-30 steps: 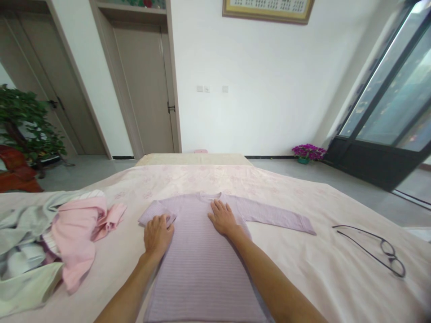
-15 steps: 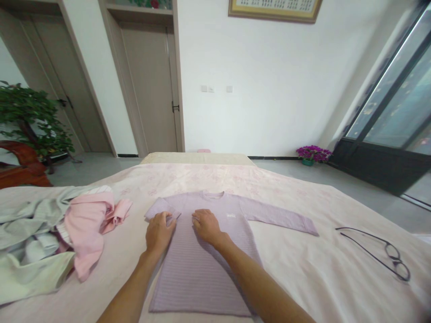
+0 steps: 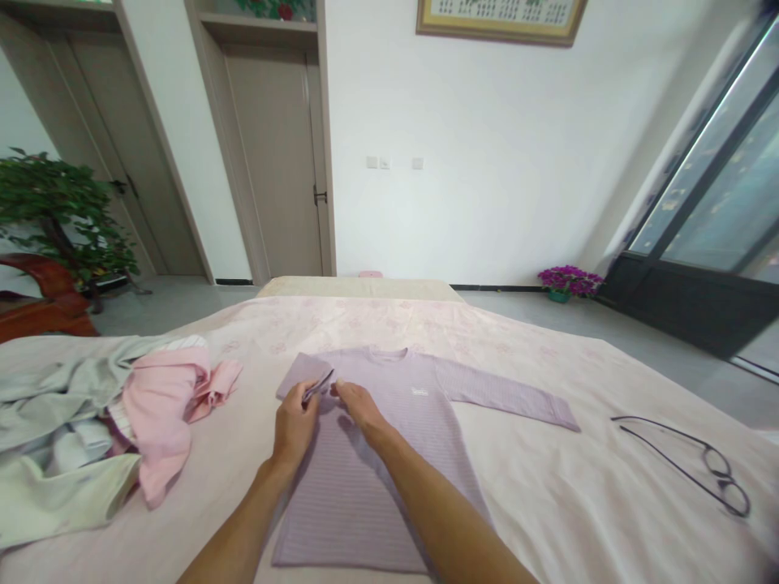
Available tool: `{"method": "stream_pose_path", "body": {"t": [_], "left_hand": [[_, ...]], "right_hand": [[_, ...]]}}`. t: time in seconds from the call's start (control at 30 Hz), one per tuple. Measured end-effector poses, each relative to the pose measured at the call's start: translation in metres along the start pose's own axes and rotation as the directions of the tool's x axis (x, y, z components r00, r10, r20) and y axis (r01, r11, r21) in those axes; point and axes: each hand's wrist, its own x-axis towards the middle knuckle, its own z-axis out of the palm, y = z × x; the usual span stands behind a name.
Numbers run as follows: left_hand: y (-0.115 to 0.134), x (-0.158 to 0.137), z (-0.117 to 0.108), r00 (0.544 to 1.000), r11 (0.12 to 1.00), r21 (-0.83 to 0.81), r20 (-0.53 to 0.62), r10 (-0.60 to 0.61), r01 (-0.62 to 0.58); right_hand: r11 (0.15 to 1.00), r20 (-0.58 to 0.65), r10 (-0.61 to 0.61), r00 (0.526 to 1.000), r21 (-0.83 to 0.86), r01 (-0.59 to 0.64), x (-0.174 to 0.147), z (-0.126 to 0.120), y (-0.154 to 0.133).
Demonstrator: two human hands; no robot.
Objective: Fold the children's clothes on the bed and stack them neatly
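Note:
A lilac striped long-sleeved shirt [image 3: 377,487] lies spread on the bed, collar pointing away from me. Its left-hand sleeve is folded inward over the chest, while the other sleeve [image 3: 511,395] stretches out to the right. My left hand [image 3: 296,426] pinches the folded sleeve's cuff [image 3: 320,385], lifting its edge off the shirt front. Close beside it, my right hand [image 3: 359,405] has its fingers curled together at the cuff's right end. Its fingertips appear closed on the fabric there, though the contact is partly hidden.
A heap of clothes [image 3: 161,389], pink, grey and pale green, lies on the left of the pale pink bed sheet [image 3: 548,487]. Black-framed glasses [image 3: 718,461] rest at the right. Beyond the bed are doors, a potted plant [image 3: 54,219] and purple flowers [image 3: 570,280].
My left hand has raised the sleeve cuff and drawn it slightly right. My right hand has moved left off the chest to the cuff. The view has shifted a little.

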Motion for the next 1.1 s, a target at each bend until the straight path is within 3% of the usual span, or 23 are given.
{"method": "stream_pose_path", "body": {"t": [0.1, 0.17, 0.23, 0.3, 0.43, 0.57, 0.73, 0.93, 1.1], "left_hand": [[0.018, -0.009, 0.003, 0.977, 0.981, -0.193, 0.207, 0.041, 0.0], [0.026, -0.014, -0.005, 0.962, 0.975, -0.224, 0.269, 0.053, 0.009], [0.03, -0.019, -0.021, 0.959, 0.993, -0.117, 0.282, 0.025, 0.009], [0.031, -0.026, -0.041, 0.946, 0.995, 0.098, 0.322, -0.04, 0.009], [0.032, -0.047, -0.071, 0.852, 0.904, 0.426, 0.466, -0.237, 0.019], [0.036, -0.065, -0.076, 0.804, 0.863, 0.504, 0.498, -0.325, 0.037], [0.04, -0.074, -0.073, 0.77, 0.871, 0.491, 0.548, -0.327, 0.021], [0.06, -0.077, -0.068, 0.754, 0.942, 0.329, 0.603, -0.259, 0.06], [0.083, -0.078, -0.053, 0.734, 0.973, 0.231, 0.66, -0.16, 0.005]], "right_hand": [[0.946, -0.057, 0.109, 0.992, 0.312, -0.086, 0.006, 0.006, -0.006], [0.9, -0.12, 0.179, 0.976, 0.422, -0.113, 0.007, 0.003, -0.01], [0.889, -0.192, 0.199, 0.961, 0.447, -0.095, 0.008, -0.007, -0.014], [0.881, -0.24, 0.207, 0.949, 0.467, -0.074, 0.012, -0.025, -0.02], [0.845, -0.28, 0.229, 0.932, 0.532, -0.048, 0.025, -0.074, -0.041], [0.843, -0.272, 0.222, 0.936, 0.535, -0.044, 0.033, -0.116, -0.067], [0.87, -0.274, 0.159, 0.948, 0.494, -0.003, 0.032, -0.152, -0.088], [0.904, -0.326, 0.082, 0.942, 0.422, 0.067, 0.031, -0.187, -0.106], [0.941, -0.364, -0.056, 0.93, 0.293, 0.172, 0.024, -0.203, -0.13]]}}
